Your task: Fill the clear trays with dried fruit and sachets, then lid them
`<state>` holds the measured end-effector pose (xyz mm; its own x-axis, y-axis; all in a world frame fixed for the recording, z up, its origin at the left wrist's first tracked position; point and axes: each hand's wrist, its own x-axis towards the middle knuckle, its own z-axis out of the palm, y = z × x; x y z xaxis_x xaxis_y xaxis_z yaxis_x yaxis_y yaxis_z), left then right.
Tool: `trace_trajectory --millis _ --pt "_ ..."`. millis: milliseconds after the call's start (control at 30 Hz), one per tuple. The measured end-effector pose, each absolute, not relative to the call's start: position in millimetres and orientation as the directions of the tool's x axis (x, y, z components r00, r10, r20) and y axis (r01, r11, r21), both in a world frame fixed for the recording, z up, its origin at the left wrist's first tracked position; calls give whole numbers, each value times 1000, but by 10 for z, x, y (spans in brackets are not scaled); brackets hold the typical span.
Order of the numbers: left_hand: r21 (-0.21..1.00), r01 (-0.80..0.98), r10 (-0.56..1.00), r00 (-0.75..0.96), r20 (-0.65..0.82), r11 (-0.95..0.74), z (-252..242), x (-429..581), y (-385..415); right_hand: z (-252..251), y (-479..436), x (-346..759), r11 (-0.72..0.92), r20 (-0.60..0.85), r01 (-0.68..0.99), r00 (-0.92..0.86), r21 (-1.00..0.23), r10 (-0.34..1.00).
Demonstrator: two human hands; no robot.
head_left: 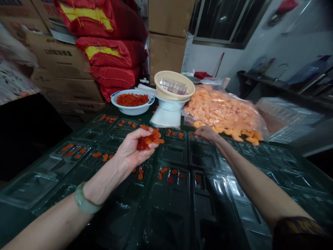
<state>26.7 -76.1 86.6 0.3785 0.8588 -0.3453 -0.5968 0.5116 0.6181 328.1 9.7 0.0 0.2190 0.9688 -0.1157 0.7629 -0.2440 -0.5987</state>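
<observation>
Small flat orange-red pieces (146, 141) fill my left hand (134, 147), its fingers curled around them above the trays. My right hand (206, 133) reaches into the upper end of a clear plastic tray (201, 152). Its fingers are pinched together at a small orange-red piece (191, 134) by one of the little compartments. Between my arms lies another clear tray (168, 201), with several such pieces in its small upper compartments. More clear trays (49, 166) to the left also hold orange-red pieces. A pale green bangle (84, 198) circles my left wrist.
At the back are a white basin (132, 108) of orange-red pieces, a cream basin (162, 85) on a white bowl, and a plastic bag (221, 104) of lighter orange pieces. Red packages (111, 52) and cardboard boxes (166, 52) are stacked behind. Clear trays (262, 156) continue rightward.
</observation>
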Motion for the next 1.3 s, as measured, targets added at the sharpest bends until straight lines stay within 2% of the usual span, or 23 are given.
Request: trace_trajectory --millis 267,400,533,900,1167,1300 --pt "619 -597 860 357 -365 511 875 302 -773 -233 180 3312 -182 89 857 255 -482 963" --pt "616 -602 861 353 -365 508 876 269 -776 -218 168 3296 -78 139 871 165 -485 976" --pt "618 -602 862 352 -364 506 856 243 -768 -260 143 3266 -22 88 870 75 -492 993" --pt "632 -584 860 352 -369 510 829 263 -774 -37 249 3541 -204 88 799 305 -566 948" --pt "627 -578 853 361 -378 522 855 335 -808 17 53 3679 -321 -108 636 350 -701 930" --pt "616 -568 838 385 -387 545 852 381 -819 53 -55 3758 -344 -164 626 329 -699 930"
